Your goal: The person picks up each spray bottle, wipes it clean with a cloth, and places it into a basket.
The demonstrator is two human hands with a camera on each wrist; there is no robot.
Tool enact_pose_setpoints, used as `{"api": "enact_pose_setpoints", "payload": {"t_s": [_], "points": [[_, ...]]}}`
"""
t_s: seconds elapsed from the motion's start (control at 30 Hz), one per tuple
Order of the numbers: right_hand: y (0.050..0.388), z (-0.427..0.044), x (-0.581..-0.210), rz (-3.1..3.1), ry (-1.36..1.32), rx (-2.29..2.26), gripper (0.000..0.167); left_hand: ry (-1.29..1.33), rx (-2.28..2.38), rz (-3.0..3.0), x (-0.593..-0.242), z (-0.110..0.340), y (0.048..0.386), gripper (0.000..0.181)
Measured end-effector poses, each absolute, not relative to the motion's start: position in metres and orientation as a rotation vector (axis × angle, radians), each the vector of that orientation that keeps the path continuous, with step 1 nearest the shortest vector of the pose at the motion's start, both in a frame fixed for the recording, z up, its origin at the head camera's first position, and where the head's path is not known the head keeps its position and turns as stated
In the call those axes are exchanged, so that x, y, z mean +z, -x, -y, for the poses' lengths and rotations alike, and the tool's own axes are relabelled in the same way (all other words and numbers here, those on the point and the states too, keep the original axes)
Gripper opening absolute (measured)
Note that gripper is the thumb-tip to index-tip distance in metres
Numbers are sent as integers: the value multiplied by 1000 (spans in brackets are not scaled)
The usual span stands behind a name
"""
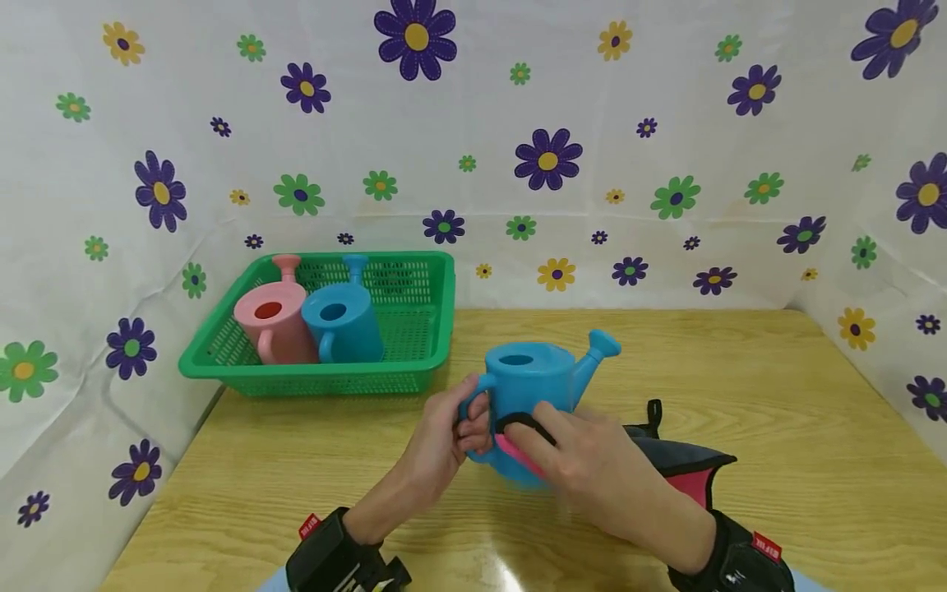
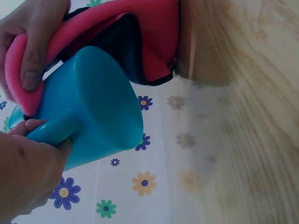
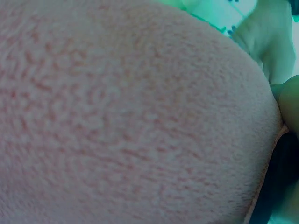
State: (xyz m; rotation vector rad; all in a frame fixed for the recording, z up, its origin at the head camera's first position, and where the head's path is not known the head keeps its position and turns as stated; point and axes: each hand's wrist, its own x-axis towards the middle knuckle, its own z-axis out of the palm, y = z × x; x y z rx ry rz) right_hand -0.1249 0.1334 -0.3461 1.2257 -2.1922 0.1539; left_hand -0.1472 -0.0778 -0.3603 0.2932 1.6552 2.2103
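We're seemingly wiping: left grip (image 1: 442,436) clasping the blue watering can (image 1: 533,374), right grip (image 1: 580,462) clutching pink-and-grey cloth (image 1: 688,483), probably a turn needed next.

Red tag (image 1: 309,526) on left wristband (image 1: 320,552), second tag (image 1: 766,546) on right wristband (image 1: 728,552), white lettering (image 1: 767,545) too small to read

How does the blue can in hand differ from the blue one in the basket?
The held can is gripped by the left hand; the basket can sits untouched in the green basket. In the head view, the held can's spout points right, the basket can's away from the camera. Both are blue watering cans.
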Motion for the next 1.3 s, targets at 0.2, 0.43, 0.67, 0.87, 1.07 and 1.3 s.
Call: {"api": "enact_pose_setpoints", "payload": {"t_s": [0.2, 0.43, 0.67, 0.87, 1.07, 1.3], "points": [[119, -130, -357, 2115, -1295, 126, 33, -285, 2300, -1658, -352, 85, 151, 43], [114, -130, -361, 2126, -1344, 148, 30, -198, 2353, -1601, -349, 92, 155, 43], [112, -131, -361, 2104, -1370, 175, 32, -217, 2348, -1557, -351, 98, 156, 44], [111, -130, -360, 2077, -1372, 189, 19, -244, 2340, -1534, -351, 101, 156, 45], [111, -130, -359, 2066, -1349, 202, 28, -276, 2318, -1533, -351, 103, 154, 45], [113, -133, -353, 2076, -1341, 220, 35, -266, 2278, -1536, -354, 104, 150, 44]]}}
